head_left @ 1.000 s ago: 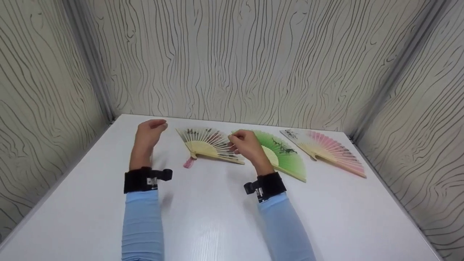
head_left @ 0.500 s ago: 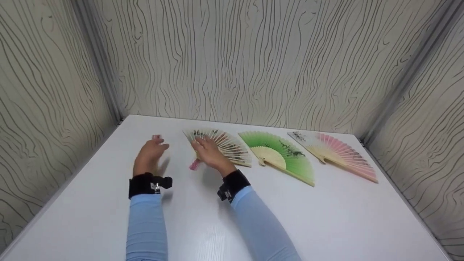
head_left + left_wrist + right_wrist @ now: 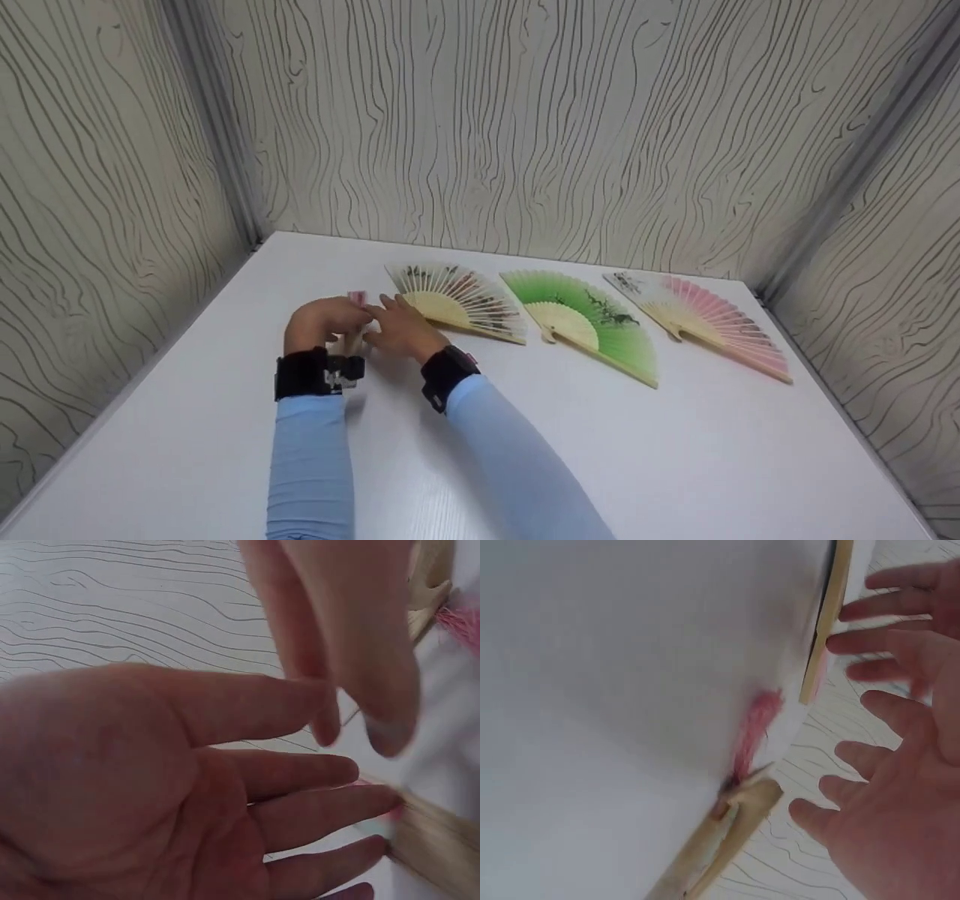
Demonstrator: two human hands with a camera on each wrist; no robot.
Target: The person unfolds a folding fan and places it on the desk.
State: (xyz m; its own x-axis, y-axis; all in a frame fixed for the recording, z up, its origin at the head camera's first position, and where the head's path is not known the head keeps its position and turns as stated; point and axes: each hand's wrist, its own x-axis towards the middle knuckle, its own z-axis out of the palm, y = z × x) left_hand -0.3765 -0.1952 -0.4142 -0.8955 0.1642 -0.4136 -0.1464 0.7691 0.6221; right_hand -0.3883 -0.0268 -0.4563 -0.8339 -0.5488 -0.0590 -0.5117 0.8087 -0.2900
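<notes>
My left hand (image 3: 321,324) is at the left of the table. In the left wrist view, its straight fingers (image 3: 322,814) have their tips against a folded fan (image 3: 439,844) with pale wooden ribs. A pink part of this folded fan (image 3: 358,298) shows beyond the hand in the head view; the rest is mostly hidden. My right hand (image 3: 403,330) is close by on the right, its fingers extended toward the left thumb. Behind it lies a spread white flowered fan (image 3: 465,300), its pink tassel (image 3: 757,724) seen in the right wrist view. Neither hand visibly grips anything.
A spread green fan (image 3: 589,319) and a spread pink-and-white fan (image 3: 701,322) lie to the right of the flowered fan. The white table (image 3: 675,465) is bounded by wood-patterned walls (image 3: 480,127) at the back and both sides.
My right hand has moved left, passing over the flowered fan, to beside my left hand. The left hand has shifted nearer and slightly right, and the folded fan's pink end has come into view.
</notes>
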